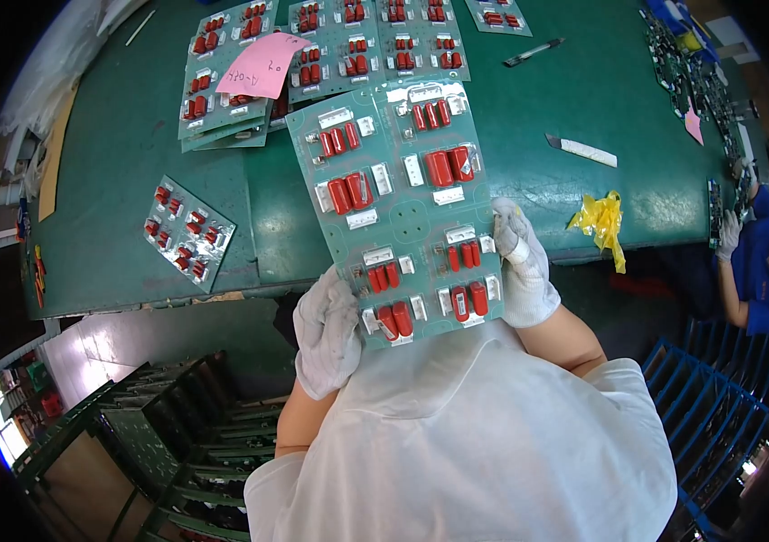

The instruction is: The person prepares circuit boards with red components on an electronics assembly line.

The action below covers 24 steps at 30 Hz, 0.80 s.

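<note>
Gripping the board (405, 217) by its lower side edges, the left hand (326, 332) and right hand (525, 264) (both gloved) have it between them, over the near edge of the table (113, 199). Its far end overlaps the stack (335, 79) in view; room opens toward the small board (188, 234) at left and the cutter (585, 151) at right. Its long axis runs near to far, leaning left, red parts (439, 169) facing up.

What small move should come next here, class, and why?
Probably raise the far end of the large rectangular green circuit board slightly: the white-gloved left hand and white-gloved right hand hold its sides, while in this view that end overlaps the green boards with red components beyond; whether they touch is unclear.
</note>
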Each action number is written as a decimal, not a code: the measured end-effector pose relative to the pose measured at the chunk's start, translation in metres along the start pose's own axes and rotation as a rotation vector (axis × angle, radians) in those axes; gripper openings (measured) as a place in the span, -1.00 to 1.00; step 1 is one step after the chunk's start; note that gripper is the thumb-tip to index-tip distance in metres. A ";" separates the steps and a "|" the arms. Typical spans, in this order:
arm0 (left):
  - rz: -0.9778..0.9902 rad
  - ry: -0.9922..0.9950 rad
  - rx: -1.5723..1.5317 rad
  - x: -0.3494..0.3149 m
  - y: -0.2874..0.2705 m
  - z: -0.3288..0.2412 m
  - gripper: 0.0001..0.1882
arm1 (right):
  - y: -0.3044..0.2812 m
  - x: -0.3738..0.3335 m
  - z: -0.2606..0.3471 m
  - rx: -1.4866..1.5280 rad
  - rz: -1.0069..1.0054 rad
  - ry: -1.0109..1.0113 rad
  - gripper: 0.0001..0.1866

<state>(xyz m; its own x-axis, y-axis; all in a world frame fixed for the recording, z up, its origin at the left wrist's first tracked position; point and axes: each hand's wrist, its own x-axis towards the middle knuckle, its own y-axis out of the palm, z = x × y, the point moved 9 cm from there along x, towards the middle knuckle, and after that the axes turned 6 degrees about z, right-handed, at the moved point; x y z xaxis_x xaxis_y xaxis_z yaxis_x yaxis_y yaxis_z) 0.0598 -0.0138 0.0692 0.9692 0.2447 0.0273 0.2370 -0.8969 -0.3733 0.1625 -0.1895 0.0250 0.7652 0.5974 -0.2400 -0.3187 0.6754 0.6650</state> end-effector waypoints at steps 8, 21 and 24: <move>0.083 -0.180 -0.034 0.002 0.006 0.007 -0.57 | 0.001 -0.001 0.003 -0.051 0.011 -0.009 -0.73; 0.071 -0.173 -0.076 0.003 0.006 0.000 -0.58 | -0.001 -0.001 0.002 -0.056 -0.005 -0.026 -0.73; 0.087 -0.155 -0.071 0.004 0.006 -0.003 -0.57 | -0.003 0.001 0.002 -0.105 0.015 -0.026 -0.71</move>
<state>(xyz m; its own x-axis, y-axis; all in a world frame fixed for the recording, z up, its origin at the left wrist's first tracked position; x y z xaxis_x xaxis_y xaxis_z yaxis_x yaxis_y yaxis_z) 0.0649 -0.0192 0.0694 0.9657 0.2139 -0.1472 0.1622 -0.9396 -0.3015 0.1652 -0.1920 0.0245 0.7739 0.5970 -0.2113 -0.3858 0.7091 0.5902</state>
